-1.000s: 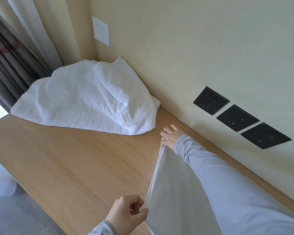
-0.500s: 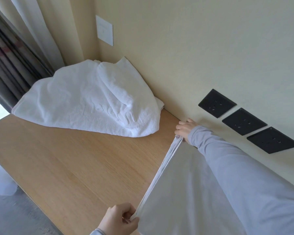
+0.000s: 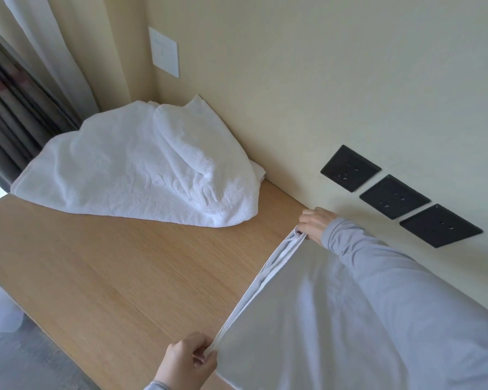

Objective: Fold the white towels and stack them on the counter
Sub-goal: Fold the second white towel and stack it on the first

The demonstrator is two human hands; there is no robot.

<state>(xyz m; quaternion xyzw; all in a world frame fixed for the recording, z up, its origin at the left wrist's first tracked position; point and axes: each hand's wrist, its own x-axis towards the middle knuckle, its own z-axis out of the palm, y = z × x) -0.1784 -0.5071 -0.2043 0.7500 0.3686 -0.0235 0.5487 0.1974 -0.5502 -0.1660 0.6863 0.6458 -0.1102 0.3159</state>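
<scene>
A thin white towel is stretched taut over the right part of the wooden counter. My right hand pinches its far corner close to the wall. My left hand pinches its near corner at the counter's front edge. Between the two hands the towel's doubled edge runs in a straight line. A thick, rumpled white terry towel lies in a heap in the counter's far left corner, apart from both hands. My right sleeve hides part of the held towel.
Three black wall sockets sit low on the cream wall just right of my right hand. A white switch plate is higher up. Curtains hang at the left. Grey floor shows below the counter's front edge.
My right hand has carried the far corner outward to the wall, and the towel's edge has drawn long and taut. My left hand keeps its pinch near the front edge.
</scene>
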